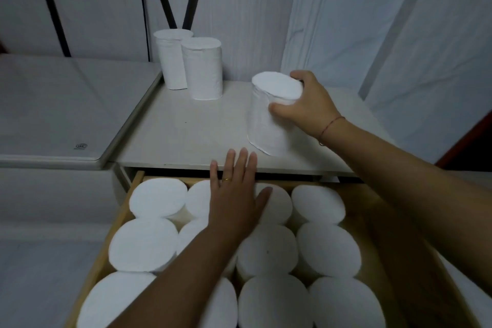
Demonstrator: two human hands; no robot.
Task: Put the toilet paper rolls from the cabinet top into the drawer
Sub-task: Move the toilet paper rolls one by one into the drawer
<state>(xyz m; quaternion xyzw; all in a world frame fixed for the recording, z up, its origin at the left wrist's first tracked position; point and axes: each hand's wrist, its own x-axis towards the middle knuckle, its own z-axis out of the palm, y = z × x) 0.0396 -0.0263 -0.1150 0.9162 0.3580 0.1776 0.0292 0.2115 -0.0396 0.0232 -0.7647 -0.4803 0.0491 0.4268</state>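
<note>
Right hand [306,106] wrapped around a tilted toilet paper roll [271,114] on the cabinet top [186,136], fingers [279,108] closed on its upper side. Left hand [237,194] flat, holding nothing, over rolls packed in the drawer [111,237] (nearly full). Next, probably: lift and lower into a gap. Two more rolls [197,66] waiting upright by the white fabric backdrop [399,21].

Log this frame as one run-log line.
right hand: gripping roll on cabinet top | left hand: flat over drawer | two rolls left
</note>
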